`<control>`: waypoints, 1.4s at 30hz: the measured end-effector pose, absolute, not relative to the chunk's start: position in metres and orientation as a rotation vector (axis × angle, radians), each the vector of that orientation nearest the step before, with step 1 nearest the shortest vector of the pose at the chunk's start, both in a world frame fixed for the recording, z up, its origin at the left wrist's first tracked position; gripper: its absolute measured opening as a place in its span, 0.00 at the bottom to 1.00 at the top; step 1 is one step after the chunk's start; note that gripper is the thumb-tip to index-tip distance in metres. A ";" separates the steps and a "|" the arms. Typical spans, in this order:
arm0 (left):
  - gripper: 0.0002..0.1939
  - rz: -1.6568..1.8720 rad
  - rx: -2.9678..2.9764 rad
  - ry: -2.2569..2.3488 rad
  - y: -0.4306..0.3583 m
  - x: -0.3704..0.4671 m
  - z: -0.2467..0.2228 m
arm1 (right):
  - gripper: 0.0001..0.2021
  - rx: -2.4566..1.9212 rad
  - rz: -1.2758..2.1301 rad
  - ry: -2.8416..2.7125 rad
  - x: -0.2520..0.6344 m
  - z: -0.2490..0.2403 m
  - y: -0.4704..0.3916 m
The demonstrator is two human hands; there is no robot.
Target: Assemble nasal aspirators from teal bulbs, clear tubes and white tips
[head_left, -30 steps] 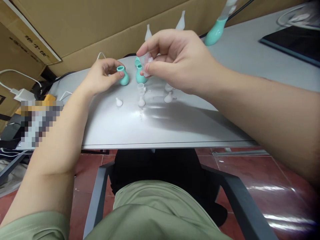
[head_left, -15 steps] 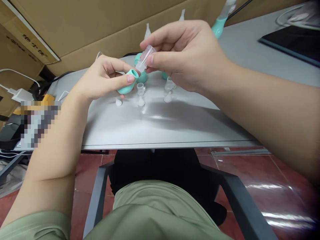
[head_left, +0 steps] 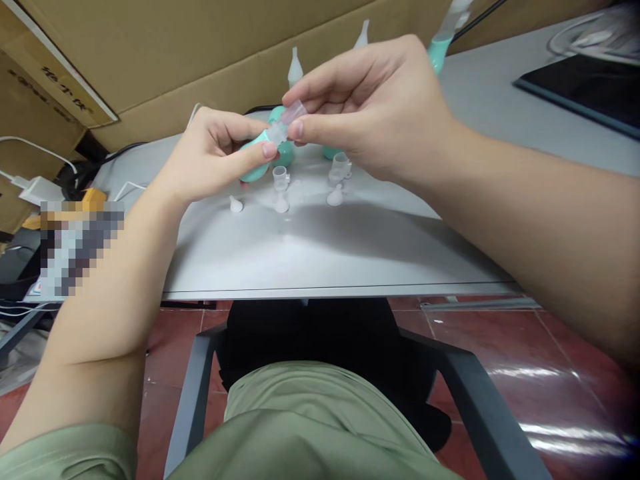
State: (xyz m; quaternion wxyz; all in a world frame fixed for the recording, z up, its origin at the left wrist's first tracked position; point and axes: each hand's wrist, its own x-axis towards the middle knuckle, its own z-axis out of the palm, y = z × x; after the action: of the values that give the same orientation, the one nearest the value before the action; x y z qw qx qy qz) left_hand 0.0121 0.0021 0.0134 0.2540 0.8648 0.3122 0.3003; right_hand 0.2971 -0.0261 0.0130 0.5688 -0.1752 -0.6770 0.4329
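My left hand (head_left: 220,157) is closed around a teal squeeze bulb (head_left: 256,172), its mouth tilted up to the right. Between the thumb and fingers of my right hand (head_left: 370,110) is a clear plastic tube (head_left: 293,113). The tube's lower end meets the bulb's mouth; how deep it sits I cannot tell. Below the hands on the table stand a small white cone tip (head_left: 236,204), a clear cup piece (head_left: 281,179) with a white tip (head_left: 282,202), and another clear cup piece (head_left: 340,167) with a white tip (head_left: 335,195).
Behind my hands stand teal bulbs (head_left: 285,155) and white pointed nozzles (head_left: 295,69). An assembled teal-and-clear piece (head_left: 440,52) is at the back right, near a dark flat device (head_left: 585,90). Cardboard (head_left: 200,53) lines the table's back edge. A white charger (head_left: 43,191) with cables lies left.
The clear tube has moved down and left, from just above the bulb's opening to touching it. The bulb has shifted slightly right in my left hand.
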 end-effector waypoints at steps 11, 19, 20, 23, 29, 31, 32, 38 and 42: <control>0.56 0.870 2.328 0.901 -0.006 0.013 0.015 | 0.11 -0.518 0.748 -1.806 0.310 0.007 -0.016; 0.44 0.878 2.311 0.900 -0.005 0.010 0.014 | 0.14 -0.509 0.849 -1.824 0.309 0.007 -0.018; 0.41 0.872 2.303 0.923 -0.006 0.009 0.014 | 0.14 -0.501 0.861 -1.834 0.309 0.007 -0.019; 0.40 0.859 2.308 0.917 -0.010 0.008 0.019 | 0.14 -0.475 0.869 -1.841 0.310 0.008 -0.021; 0.47 0.791 2.368 1.002 -0.029 0.018 0.035 | 0.15 -0.574 0.753 -1.897 0.311 0.012 -0.025; 0.45 0.806 2.339 1.015 -0.035 0.021 0.039 | 0.13 -0.588 0.748 -1.921 0.310 0.013 -0.027; 0.44 0.820 2.324 0.999 -0.036 0.022 0.039 | 0.13 -0.586 0.744 -1.930 0.310 0.013 -0.028; 0.44 0.827 2.293 0.938 -0.037 0.026 0.040 | 0.10 -0.570 0.541 -1.973 0.306 0.011 -0.037; 0.42 0.812 2.305 0.922 -0.040 0.026 0.043 | 0.11 -0.554 0.700 -1.930 0.305 0.011 -0.036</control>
State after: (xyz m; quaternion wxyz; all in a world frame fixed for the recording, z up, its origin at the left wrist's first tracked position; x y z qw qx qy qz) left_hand 0.0255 -0.0398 0.0430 0.2618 0.8517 0.3406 0.3001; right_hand 0.3054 -0.0357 0.0110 0.4859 -0.2278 -0.7932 0.2878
